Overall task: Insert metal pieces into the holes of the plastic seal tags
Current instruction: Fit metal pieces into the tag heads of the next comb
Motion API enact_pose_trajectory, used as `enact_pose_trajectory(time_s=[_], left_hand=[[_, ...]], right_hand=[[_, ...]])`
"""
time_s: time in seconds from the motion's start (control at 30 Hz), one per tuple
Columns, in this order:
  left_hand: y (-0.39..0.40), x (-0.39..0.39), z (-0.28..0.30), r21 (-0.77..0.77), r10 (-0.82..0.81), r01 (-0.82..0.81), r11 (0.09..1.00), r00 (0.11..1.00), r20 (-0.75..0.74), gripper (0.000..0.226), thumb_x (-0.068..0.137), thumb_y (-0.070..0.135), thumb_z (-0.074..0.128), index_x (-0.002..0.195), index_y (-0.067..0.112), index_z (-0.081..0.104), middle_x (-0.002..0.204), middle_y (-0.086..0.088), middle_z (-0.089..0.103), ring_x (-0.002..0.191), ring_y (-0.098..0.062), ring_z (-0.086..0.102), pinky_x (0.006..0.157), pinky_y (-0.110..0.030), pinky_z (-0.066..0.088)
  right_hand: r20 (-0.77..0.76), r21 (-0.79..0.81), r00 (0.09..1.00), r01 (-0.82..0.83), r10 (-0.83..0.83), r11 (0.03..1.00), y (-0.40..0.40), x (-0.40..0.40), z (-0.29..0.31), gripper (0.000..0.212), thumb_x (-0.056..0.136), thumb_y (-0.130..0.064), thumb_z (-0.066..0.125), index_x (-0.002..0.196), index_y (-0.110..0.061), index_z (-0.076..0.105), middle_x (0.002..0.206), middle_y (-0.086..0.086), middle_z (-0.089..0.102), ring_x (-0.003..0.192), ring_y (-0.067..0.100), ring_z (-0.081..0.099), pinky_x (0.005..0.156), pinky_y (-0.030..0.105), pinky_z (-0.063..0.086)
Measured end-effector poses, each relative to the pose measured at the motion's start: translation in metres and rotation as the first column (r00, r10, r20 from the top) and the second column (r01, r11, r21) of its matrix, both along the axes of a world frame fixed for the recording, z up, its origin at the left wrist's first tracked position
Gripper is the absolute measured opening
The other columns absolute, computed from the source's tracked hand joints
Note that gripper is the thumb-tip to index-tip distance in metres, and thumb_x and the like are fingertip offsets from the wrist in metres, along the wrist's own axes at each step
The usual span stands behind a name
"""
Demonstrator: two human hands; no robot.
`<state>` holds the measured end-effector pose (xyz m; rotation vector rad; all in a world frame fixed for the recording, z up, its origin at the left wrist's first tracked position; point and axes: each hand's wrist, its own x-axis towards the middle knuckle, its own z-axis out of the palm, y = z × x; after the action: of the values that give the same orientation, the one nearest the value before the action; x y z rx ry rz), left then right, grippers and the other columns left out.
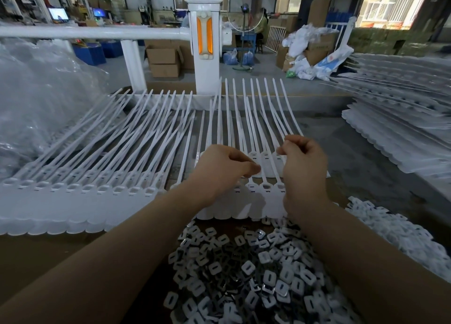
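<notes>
A white post [204, 47] with an orange reflector panel is seen beyond the far edge of the worktop [366, 157], and a white rail [92, 33] is joined to it from the left. Crumpled clear plastic sheeting [41, 99] is heaped at the far left. Open cardboard boxes [163, 61] are stacked on the concrete floor behind the post. Two lit monitors [58, 14] are visible at the far left. A standing fan [244, 8] is placed further back, beside a seated person [262, 22]. White bags [302, 52] are piled around cartons at the far right, near bright windows [388, 4].
</notes>
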<state>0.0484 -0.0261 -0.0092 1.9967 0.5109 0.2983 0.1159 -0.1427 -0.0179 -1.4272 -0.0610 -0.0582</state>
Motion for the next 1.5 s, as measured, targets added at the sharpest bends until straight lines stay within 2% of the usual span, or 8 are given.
enact_pose_trajectory(time_s=[0.1,0.23,0.6,0.83,1.0,1.17,1.37,1.5], left_hand=[[-0.008,0.002,-0.005,0.032,0.006,-0.005,0.999,0.999,-0.044,0.009,0.076,0.035,0.080,0.077,0.027,0.078,0.080,0.009,0.074,0.081,-0.007,0.068,0.075,-0.031,0.059],[-0.019,0.005,-0.013,0.177,0.056,-0.037,0.983,0.993,-0.105,0.015,0.074,0.049,0.078,0.076,0.034,0.077,0.074,0.015,0.072,0.084,-0.005,0.063,0.100,-0.045,0.045],[-0.019,0.007,-0.020,0.375,0.034,-0.007,0.927,0.997,-0.064,0.020,0.073,0.054,0.075,0.075,0.034,0.071,0.071,0.018,0.065,0.079,0.001,0.059,0.103,-0.048,0.038],[-0.004,0.002,-0.009,0.482,-0.232,0.240,0.842,0.970,-0.077,0.007,0.084,0.042,0.072,0.089,0.040,0.076,0.085,0.020,0.071,0.089,-0.001,0.062,0.107,-0.049,0.039],[0.008,-0.003,-0.006,0.762,-0.434,0.365,0.535,0.892,-0.123,0.015,0.092,0.039,0.063,0.101,0.041,0.074,0.078,0.025,0.054,0.072,0.006,0.050,0.090,-0.030,0.029],[0.010,-0.009,0.000,0.884,-0.519,0.381,0.270,0.831,-0.200,0.024,0.097,0.039,0.053,0.111,0.037,0.072,0.091,0.015,0.059,0.081,-0.006,0.055,0.074,-0.028,0.016],[0.003,-0.011,0.003,0.937,-0.508,0.340,0.078,0.822,-0.256,0.032,0.100,0.041,0.041,0.114,0.038,0.070,0.082,0.014,0.050,0.079,-0.009,0.045,0.076,-0.028,0.019],[0.001,-0.013,0.006,0.931,-0.463,0.361,0.052,0.835,-0.298,0.035,0.102,0.042,0.035,0.118,0.040,0.067,0.089,0.013,0.051,0.085,-0.008,0.042,0.077,-0.029,0.019]], right_hand=[[-0.041,0.024,0.999,0.009,-0.008,1.000,0.000,0.001,0.001,0.015,0.093,-0.009,0.053,0.091,-0.023,0.060,0.079,-0.004,0.064,0.075,0.009,0.058,0.065,0.023,0.043],[-0.032,-0.006,0.999,-0.019,0.018,1.000,0.001,0.000,0.000,0.013,0.093,-0.008,0.054,0.095,-0.019,0.062,0.075,-0.005,0.063,0.073,0.007,0.058,0.064,0.022,0.040],[-0.049,-0.042,0.997,-0.061,0.059,0.997,0.002,-0.002,-0.001,0.016,0.091,-0.008,0.055,0.100,-0.018,0.064,0.073,-0.009,0.062,0.059,-0.001,0.052,0.062,0.026,0.042],[-0.063,-0.039,0.995,-0.079,0.076,0.996,0.000,-0.003,0.000,0.015,0.092,-0.009,0.055,0.099,-0.020,0.063,0.075,-0.009,0.062,0.054,-0.001,0.050,0.058,0.027,0.042],[-0.066,-0.040,0.995,-0.083,0.080,0.996,0.001,-0.003,0.000,0.015,0.092,-0.009,0.055,0.096,-0.022,0.062,0.075,-0.008,0.063,0.055,0.001,0.049,0.055,0.027,0.042],[-0.045,-0.051,0.996,-0.078,0.076,0.996,0.002,-0.002,-0.001,0.014,0.092,-0.008,0.055,0.097,-0.020,0.062,0.075,-0.008,0.063,0.053,-0.002,0.052,0.048,0.016,0.045],[-0.015,-0.064,0.997,-0.080,0.079,0.995,0.002,-0.002,-0.003,0.014,0.092,-0.007,0.055,0.096,-0.019,0.061,0.074,-0.007,0.063,0.049,-0.005,0.052,0.043,0.007,0.041],[-0.003,-0.095,0.996,-0.088,0.088,0.992,0.003,-0.002,-0.003,0.014,0.092,-0.008,0.055,0.096,-0.020,0.062,0.076,-0.007,0.064,0.057,-0.002,0.053,0.051,0.014,0.043]])
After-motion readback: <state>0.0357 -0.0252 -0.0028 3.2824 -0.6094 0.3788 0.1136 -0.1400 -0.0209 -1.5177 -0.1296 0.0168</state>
